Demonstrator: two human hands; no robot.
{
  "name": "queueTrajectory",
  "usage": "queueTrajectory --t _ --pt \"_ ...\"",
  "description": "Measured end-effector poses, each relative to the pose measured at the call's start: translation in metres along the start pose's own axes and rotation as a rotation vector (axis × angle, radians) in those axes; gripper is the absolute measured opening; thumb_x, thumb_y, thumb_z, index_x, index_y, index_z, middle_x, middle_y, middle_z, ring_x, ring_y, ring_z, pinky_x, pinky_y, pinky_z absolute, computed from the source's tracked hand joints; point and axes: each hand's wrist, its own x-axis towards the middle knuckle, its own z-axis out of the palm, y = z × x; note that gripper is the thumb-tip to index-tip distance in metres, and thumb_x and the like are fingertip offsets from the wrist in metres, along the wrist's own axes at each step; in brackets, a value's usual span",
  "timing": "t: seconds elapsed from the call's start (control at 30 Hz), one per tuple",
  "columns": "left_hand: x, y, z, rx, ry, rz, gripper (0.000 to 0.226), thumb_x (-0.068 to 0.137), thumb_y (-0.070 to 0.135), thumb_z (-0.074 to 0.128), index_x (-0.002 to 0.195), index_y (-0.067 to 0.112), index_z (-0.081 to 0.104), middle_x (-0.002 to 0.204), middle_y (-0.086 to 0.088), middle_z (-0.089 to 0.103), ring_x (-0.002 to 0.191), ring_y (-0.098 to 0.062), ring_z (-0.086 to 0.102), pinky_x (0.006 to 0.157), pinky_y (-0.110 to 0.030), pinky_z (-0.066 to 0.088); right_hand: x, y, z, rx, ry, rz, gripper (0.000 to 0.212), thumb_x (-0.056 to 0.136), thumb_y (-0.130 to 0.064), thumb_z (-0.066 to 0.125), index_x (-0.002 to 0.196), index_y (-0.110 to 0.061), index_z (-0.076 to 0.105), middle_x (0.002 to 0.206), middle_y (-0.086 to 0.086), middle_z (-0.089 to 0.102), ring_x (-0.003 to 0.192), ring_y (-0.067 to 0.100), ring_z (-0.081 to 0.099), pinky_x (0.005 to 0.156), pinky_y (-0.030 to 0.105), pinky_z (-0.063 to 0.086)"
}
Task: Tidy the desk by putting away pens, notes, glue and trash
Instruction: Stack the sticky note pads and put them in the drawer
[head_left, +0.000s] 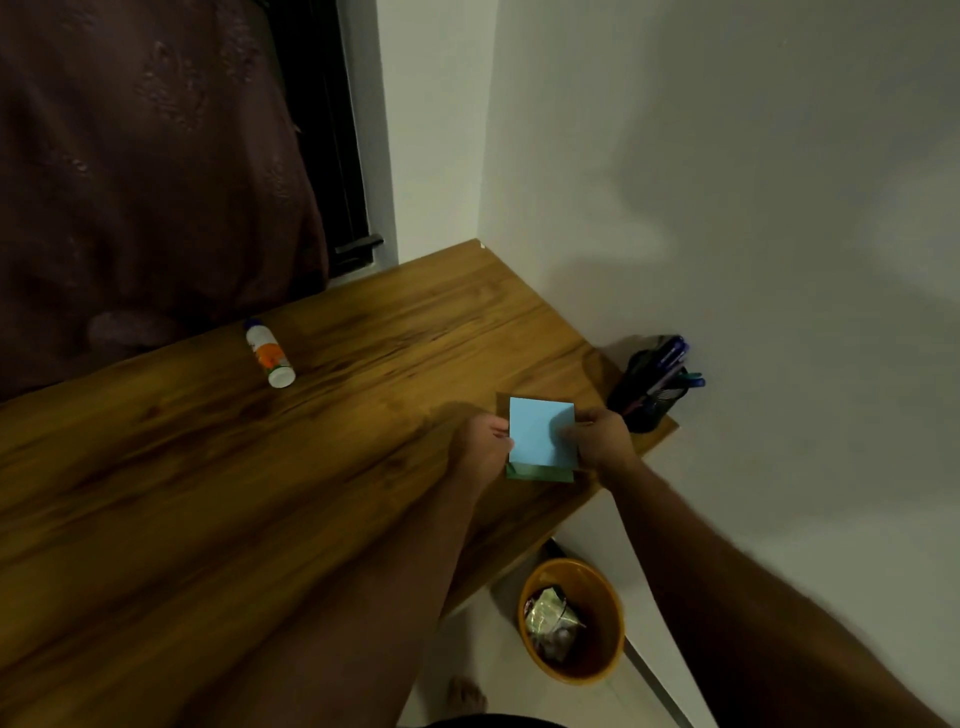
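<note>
A light blue sticky note (537, 428) lies on top of a green note (540, 474) near the right end of the wooden desk (208, 493). My left hand (480, 441) pinches the blue note's left edge and my right hand (602, 439) grips its right edge. A white glue bottle (269, 353) with an orange label and blue cap lies on its side farther back on the desk. A black mesh pen holder (649, 389) with several pens stands at the desk's right edge against the wall.
An orange waste bin (597, 660) with crumpled wrappers stands on the floor below the desk's right end. A dark curtain (145, 156) hangs behind the desk on the left. A white wall (727, 208) bounds the right side. A bare foot (467, 696) shows on the floor.
</note>
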Motion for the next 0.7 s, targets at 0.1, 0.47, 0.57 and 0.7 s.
queueTrajectory --t 0.1,0.47,0.57,0.7 --pt "0.002 -0.002 0.008 0.220 -0.025 0.023 0.027 0.090 0.008 0.062 0.117 0.006 0.065 0.117 -0.012 0.065 0.108 -0.024 0.060 0.094 -0.037 0.051 0.002 0.003 0.002 -0.169 0.011 -0.030 0.048 0.091 -0.021 0.064 0.135 -0.009 0.051 0.127 0.013 0.056 0.108 0.029 0.059 0.077 0.038 0.056" --pt "0.005 0.002 0.015 0.020 -0.003 -0.150 0.027 0.088 0.012 0.065 0.112 -0.001 0.064 0.111 -0.018 0.067 0.098 -0.028 0.065 0.081 -0.037 0.057 0.017 0.004 0.006 -0.221 -0.006 0.031 0.037 0.088 -0.015 0.067 0.123 -0.007 0.059 0.120 0.014 0.059 0.101 0.027 0.061 0.078 0.041 0.059" --pt "0.001 0.004 0.009 -0.151 -0.022 -0.187 0.032 0.087 0.006 0.065 0.118 0.002 0.058 0.118 -0.018 0.061 0.107 -0.031 0.060 0.089 -0.046 0.055 0.018 0.007 0.008 -0.081 -0.047 0.075 0.047 0.083 -0.015 0.072 0.126 -0.004 0.057 0.122 0.016 0.059 0.102 0.032 0.062 0.079 0.047 0.059" --pt "-0.004 0.005 -0.006 -0.303 0.058 -0.196 0.032 0.085 0.005 0.066 0.115 0.011 0.055 0.118 -0.014 0.058 0.100 -0.025 0.056 0.077 -0.037 0.051 0.015 0.003 0.019 0.130 -0.141 0.076 0.046 0.083 -0.013 0.073 0.124 0.000 0.057 0.117 0.017 0.060 0.094 0.029 0.060 0.069 0.041 0.057"
